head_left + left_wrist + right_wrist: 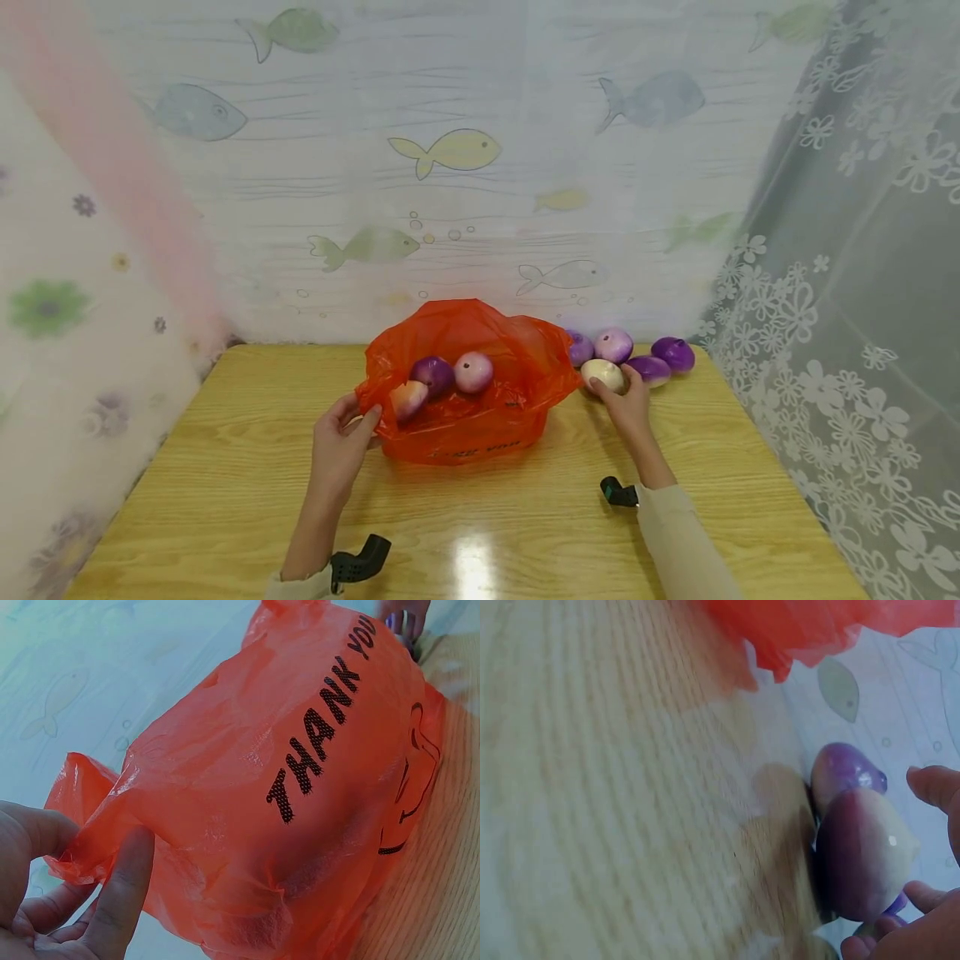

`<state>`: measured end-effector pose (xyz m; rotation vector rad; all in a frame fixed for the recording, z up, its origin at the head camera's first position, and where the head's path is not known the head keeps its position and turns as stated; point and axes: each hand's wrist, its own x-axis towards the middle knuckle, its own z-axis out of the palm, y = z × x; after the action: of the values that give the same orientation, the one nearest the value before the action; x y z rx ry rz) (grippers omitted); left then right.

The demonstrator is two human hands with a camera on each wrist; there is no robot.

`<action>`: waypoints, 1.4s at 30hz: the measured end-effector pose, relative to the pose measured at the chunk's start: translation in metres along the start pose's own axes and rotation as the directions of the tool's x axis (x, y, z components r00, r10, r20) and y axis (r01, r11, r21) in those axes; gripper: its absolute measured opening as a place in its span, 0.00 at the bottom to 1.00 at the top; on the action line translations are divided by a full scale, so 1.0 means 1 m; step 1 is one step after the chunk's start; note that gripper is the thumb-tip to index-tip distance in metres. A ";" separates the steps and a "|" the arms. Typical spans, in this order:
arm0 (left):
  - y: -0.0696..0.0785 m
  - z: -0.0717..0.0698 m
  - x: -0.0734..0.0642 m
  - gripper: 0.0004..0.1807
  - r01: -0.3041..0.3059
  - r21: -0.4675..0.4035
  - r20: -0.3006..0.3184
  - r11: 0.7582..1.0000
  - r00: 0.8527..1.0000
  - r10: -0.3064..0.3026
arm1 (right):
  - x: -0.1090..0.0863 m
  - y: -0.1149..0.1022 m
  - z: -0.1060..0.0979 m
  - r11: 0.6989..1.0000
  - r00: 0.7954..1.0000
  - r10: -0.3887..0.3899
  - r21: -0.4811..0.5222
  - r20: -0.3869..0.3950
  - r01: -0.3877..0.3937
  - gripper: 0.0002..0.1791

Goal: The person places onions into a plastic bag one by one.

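A red plastic bag (465,433) stands on the table with its mouth spread. In it lie a dark purple onion (432,375), a pinkish-white onion (474,372) and an orange-and-white onion (408,400). My left hand (345,442) pinches the bag's left rim between thumb and fingers, and the left wrist view shows "THANK YOU" printed on the bag's side. To the bag's right, my right hand (628,408) is at a pale-topped onion (604,375), thumb and fingers spread about it. In the right wrist view, the thumb (930,784) is apart from this purple-and-white onion (859,855).
Behind and beside the pale-topped onion sit several more: a light purple onion (613,344), a purple-and-white onion (651,371) and a deep purple onion (673,355). A fish-patterned curtain (450,208) hangs along the back edge of the wooden table (247,458).
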<state>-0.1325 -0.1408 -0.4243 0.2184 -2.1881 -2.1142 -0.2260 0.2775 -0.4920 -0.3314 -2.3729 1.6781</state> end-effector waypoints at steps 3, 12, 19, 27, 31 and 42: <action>0.000 -0.001 0.000 0.23 0.004 0.005 0.000 1.000 1.000 -0.004 | 0.005 -0.001 0.003 0.999 1.000 0.010 -0.041 0.012 -0.010 0.44; -0.001 0.000 0.001 0.23 0.005 -0.001 0.002 1.000 1.000 -0.005 | 0.016 0.002 0.010 1.000 1.000 -0.010 -0.013 0.023 0.010 0.41; 0.000 0.004 0.002 0.22 0.001 -0.020 0.006 1.000 1.000 -0.001 | 0.018 0.005 0.008 0.999 0.999 -0.044 -0.026 -0.006 0.044 0.40; -0.001 0.003 0.001 0.22 0.014 -0.019 0.011 1.000 1.000 -0.014 | 0.020 0.003 0.005 0.999 0.999 -0.020 -0.030 0.030 0.021 0.41; -0.001 0.001 0.002 0.23 0.024 -0.008 0.019 1.000 1.000 -0.024 | 0.020 0.001 0.004 0.999 0.998 0.032 -0.001 0.049 -0.032 0.41; -0.003 0.003 0.003 0.21 0.007 -0.028 0.002 1.000 1.000 -0.007 | 0.024 -0.001 0.003 0.989 0.994 0.099 0.105 0.055 -0.104 0.44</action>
<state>-0.1358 -0.1384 -0.4270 0.2229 -2.1597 -2.1485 -0.2498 0.2820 -0.4911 -0.4024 -2.3255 1.8723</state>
